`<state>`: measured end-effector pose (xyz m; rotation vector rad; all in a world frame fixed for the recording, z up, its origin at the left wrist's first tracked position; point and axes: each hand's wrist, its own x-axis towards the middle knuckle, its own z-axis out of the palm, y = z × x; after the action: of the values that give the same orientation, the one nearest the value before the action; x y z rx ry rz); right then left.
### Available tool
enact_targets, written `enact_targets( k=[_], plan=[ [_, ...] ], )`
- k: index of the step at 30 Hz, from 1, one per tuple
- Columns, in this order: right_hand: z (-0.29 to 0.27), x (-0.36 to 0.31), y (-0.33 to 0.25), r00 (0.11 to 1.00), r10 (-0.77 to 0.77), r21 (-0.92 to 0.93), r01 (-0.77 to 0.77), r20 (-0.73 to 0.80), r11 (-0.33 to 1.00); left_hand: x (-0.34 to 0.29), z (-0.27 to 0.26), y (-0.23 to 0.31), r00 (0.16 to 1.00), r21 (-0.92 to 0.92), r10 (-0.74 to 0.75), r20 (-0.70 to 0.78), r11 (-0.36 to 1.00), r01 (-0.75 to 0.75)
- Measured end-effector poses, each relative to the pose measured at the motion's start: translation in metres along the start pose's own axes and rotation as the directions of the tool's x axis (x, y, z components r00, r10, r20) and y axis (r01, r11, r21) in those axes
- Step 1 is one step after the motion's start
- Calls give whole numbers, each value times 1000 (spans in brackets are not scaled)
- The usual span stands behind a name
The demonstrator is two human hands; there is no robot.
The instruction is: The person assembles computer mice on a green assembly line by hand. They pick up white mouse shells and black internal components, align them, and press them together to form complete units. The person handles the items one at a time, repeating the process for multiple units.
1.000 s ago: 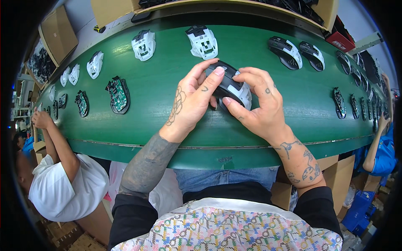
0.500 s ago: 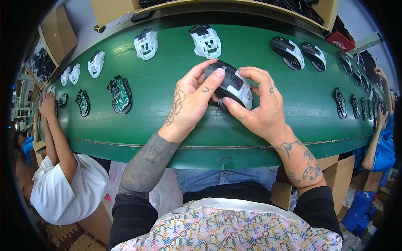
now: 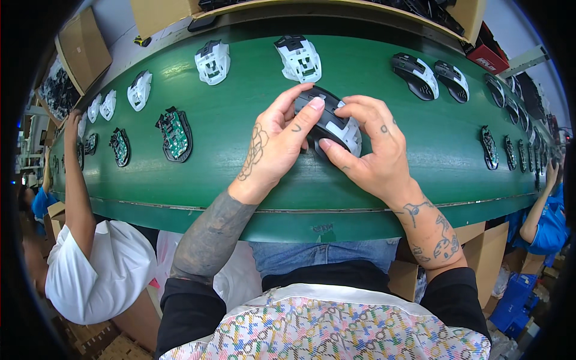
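A black and white computer mouse (image 3: 329, 122) is held between my two hands over the green belt. My left hand (image 3: 287, 123) grips its left side, with the thumb lying on the top. My right hand (image 3: 371, 129) holds its right side, fingers bent over the top and thumb pressed at the near end. The mouse's underside is hidden. Just beyond my hands lies a white mouse shell (image 3: 300, 60) with a black front piece. To the left is a mouse base with a green circuit board (image 3: 174, 137).
More white shells (image 3: 139, 90) and circuit-board bases (image 3: 119, 147) line the left of the belt (image 3: 240, 180). Several closed mice (image 3: 415, 76) and bases (image 3: 489, 147) run along the right. A co-worker in white (image 3: 99, 270) reaches in at left, another in blue (image 3: 543, 219) at right.
The parts on the belt have shifted slightly to the right. My right fingers have bent further over the mouse. The left co-worker's arm has reached farther out.
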<state>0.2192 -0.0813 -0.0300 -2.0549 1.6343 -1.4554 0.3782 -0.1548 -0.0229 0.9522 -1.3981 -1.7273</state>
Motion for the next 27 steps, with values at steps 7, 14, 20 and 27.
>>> enact_targets(
  k=[7,14,20,27],
  plan=[
    [7,-2,-2,997,61,69,-58,-39,996,-2,-1,3,1000,-32,16,-5,999,-16],
    [11,-1,-5,996,85,91,-81,-36,993,-3,-3,3,999,-68,37,1,997,-36],
    [8,3,-5,1000,-26,-7,26,-18,1000,-2,-8,1,1000,-32,13,26,999,-12],
    [11,2,-6,999,28,50,-27,-25,998,-4,-12,4,999,-13,6,34,1000,-5]
  ],
)
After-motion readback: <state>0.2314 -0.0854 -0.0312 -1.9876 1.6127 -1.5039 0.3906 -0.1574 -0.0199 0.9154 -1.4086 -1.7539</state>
